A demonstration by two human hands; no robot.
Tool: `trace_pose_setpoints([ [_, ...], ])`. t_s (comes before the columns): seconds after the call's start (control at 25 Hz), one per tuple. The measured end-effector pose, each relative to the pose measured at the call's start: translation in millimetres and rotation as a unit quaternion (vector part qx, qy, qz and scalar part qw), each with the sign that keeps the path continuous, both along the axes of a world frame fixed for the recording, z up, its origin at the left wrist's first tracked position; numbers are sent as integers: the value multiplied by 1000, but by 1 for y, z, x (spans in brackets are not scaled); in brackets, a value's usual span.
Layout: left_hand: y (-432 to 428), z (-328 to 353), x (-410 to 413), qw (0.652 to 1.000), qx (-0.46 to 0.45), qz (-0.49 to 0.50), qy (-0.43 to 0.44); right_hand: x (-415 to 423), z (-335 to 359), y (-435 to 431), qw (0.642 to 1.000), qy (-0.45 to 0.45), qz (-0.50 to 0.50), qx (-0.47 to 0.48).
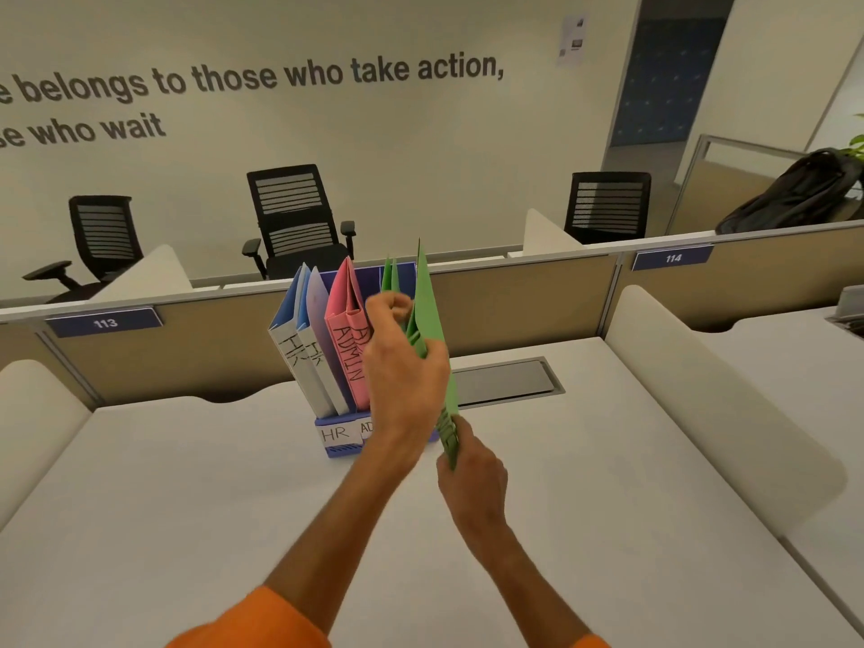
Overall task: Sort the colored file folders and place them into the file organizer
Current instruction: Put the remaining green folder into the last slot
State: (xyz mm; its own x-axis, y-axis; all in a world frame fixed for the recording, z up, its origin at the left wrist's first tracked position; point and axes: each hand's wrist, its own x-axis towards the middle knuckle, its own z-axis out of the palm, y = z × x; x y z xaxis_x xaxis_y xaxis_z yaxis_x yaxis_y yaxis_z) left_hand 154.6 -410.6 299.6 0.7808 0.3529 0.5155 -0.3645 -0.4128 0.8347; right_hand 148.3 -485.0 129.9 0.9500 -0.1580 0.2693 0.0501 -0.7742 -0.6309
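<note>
Reaching forward, left hand (404, 353) curls fingers round the green folder (428, 297); right hand (472, 477) pinches its lower end.

Matt paper folders (428, 311), plastic organizer (336, 449)

left hand (404, 353): raised, fingers curled on green folder (428, 297) | right hand (472, 470): lower, gripping its bottom end

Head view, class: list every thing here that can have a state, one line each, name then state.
file organizer: standing on the desk, partly filled.
blue folders: upright in the HR slot, leaning left.
pink folders: upright in the middle slot.
green folder: tilted, held in both hands at the organizer's right side.
left hand: grips the green folder's middle.
right hand: grips its lower end.
desk hatch: shut.
</note>
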Motion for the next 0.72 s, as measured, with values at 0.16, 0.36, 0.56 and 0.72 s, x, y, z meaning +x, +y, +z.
trace_pose_setpoints([
  [0.16, 11, 46, 28, 992, 114, 28, -53, 40, 32, 12, 997, -64, 21, 41],
  [0.36, 28, 86, 67, 976, 205, 71, -32, 73, 40, 22, 989, -40, 106, 94],
  [0.56, 33, 91, 103, 970, 227, 81, -22, 101, 33, 31, 980, -50, 129, 141],
  [0.72, 31, 84, 129, 969, 236, 70, -21, 135, 30, 26, 970, -23, 143, 196],
])
